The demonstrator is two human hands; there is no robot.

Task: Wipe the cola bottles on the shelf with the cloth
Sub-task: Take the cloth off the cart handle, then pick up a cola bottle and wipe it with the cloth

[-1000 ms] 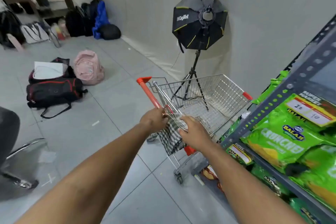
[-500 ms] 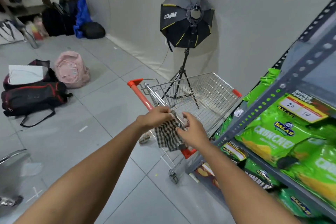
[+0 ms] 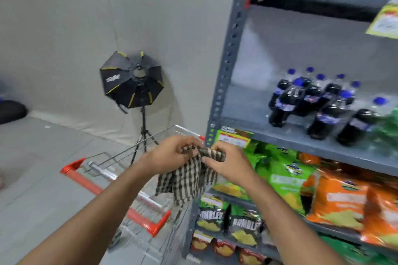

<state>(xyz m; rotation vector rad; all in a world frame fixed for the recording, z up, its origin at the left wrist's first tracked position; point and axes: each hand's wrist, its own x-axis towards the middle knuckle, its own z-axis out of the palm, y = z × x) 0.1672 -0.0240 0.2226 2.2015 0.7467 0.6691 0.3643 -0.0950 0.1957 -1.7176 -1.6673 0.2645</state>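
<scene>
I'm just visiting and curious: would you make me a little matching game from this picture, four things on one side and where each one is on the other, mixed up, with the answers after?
Things:
1. checked cloth
2. cola bottles
3. shopping cart
4. orange snack bags

Places:
A. on the grey shelf above the snack bags
B. on the floor left of the rack
C. held between the left hand and the right hand
D. on the rack below the bottles, right of the green bags

Pairs: 1-C, 2-A, 3-B, 4-D
</scene>
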